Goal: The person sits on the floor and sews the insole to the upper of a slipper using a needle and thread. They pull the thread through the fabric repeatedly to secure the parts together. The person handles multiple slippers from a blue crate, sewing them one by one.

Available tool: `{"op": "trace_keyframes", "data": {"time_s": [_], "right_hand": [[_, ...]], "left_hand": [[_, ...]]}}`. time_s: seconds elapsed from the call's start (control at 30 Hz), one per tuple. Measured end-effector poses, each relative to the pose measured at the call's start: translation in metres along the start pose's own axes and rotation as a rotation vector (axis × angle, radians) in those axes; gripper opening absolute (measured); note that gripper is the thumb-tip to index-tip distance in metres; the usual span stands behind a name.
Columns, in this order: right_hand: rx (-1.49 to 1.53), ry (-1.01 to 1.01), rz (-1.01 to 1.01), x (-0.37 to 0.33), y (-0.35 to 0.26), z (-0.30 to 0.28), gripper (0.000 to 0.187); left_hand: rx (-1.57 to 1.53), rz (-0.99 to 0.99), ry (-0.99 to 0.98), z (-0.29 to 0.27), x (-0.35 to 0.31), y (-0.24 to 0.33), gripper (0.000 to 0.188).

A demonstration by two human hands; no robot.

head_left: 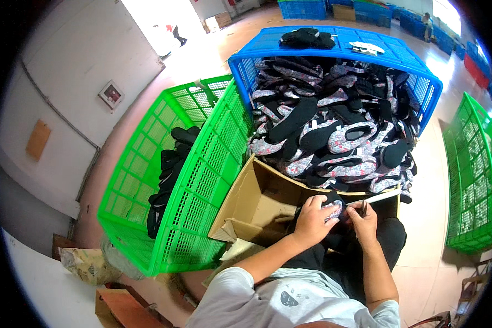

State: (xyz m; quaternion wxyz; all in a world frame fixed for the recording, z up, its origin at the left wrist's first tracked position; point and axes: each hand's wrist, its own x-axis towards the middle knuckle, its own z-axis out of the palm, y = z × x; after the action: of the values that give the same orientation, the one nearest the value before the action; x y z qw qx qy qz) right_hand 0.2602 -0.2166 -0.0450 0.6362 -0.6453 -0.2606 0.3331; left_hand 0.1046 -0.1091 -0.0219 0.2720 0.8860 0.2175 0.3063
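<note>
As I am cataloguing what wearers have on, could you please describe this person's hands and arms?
Both the left hand and right hand look ungloved. The forearms are uncovered, with no watch or bracelet visible, below short, pale grey sleeves.

No readable text met our eyes around the hands.
On the pale grey shirt (317, 292), nearer the body than the left hand (312, 221) and right hand (362, 224), we saw a dark printed motif (288, 298) with faint marks beside it, too small to read. Well left of both hands, a sack (85, 266) bore blurred print. Farther off, left and beyond them, a framed square panel (111, 94) showed nothing legible to us.
</note>
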Motion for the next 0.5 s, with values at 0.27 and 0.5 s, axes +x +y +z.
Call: {"op": "trace_keyframes", "data": {"time_s": [0.27, 0.5], "right_hand": [[-0.453, -0.120, -0.158, 0.005, 0.003, -0.008, 0.046], [-0.422, -0.180, -0.052, 0.007, 0.033, 0.007, 0.020]], "left_hand": [[-0.161, 0.119, -0.113, -0.032, 0.014, -0.003, 0.034], [-0.186, 0.147, -0.301, -0.043, 0.032, -0.011, 0.029]]}}
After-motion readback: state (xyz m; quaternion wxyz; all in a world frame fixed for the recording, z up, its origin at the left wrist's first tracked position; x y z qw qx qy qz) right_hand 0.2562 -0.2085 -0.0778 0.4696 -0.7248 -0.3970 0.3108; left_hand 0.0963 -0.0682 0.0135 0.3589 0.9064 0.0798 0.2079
